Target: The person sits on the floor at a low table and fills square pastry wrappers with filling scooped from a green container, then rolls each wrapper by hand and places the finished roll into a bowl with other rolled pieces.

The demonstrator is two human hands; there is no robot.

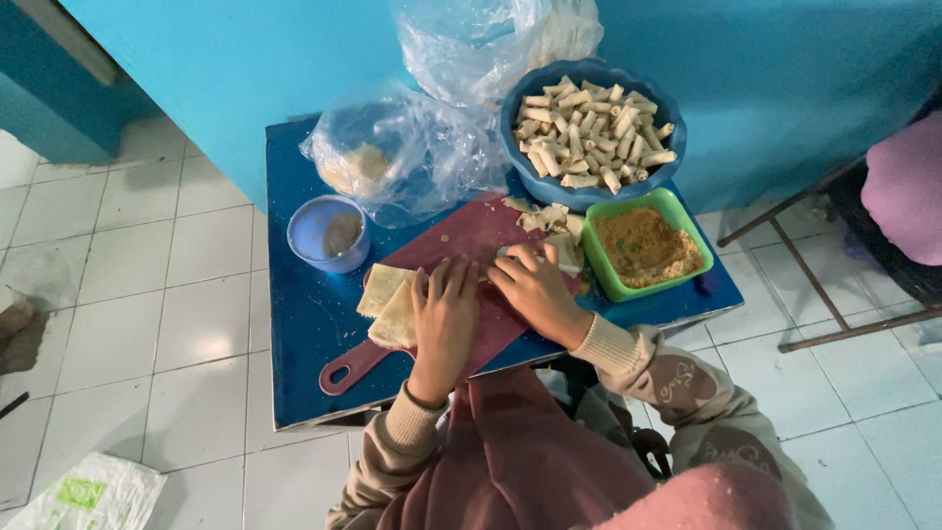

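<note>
Both hands work on the maroon plastic cutting board: left hand flat, fingers spread on pale dough sheets; right hand gripping a knife. Blue bowl of finished rolls is heaped; several sheets remain.

We held both hands low over the table, close together. Our left hand lay palm down, fingers spread and pointing away from us. Our right hand sat just beside it, fingers curled inward, wrist bent, sleeve bunched at the cuff.
</note>
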